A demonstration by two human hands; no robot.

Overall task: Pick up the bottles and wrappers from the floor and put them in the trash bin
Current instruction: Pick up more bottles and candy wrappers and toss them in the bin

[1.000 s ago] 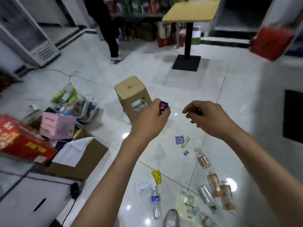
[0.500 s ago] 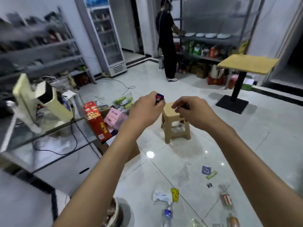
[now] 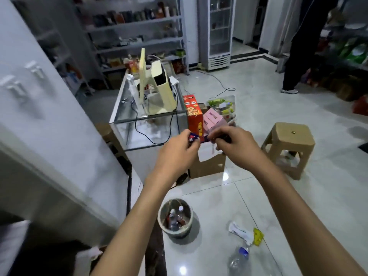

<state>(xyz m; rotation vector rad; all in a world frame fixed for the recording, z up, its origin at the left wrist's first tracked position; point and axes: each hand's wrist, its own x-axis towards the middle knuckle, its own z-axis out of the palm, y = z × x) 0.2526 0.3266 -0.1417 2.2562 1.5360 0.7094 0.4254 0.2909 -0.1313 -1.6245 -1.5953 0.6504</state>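
Head view: the left hand (image 3: 180, 150) pinches a small blue-and-red wrapper (image 3: 192, 137); the right hand (image 3: 234, 145) is curled round something dark, perhaps another wrapper, blurred. The trash bin (image 3: 176, 218) sits below and nearer than both hands. Light wrappers released from this height could flutter past its rim.

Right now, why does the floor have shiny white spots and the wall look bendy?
Head view: ceiling lights bounce off the glossy white tiled floor as glare spots; the wide lens bends the white cabinet wall at the left edge; the far grey shelves are dim and motion-blurred.
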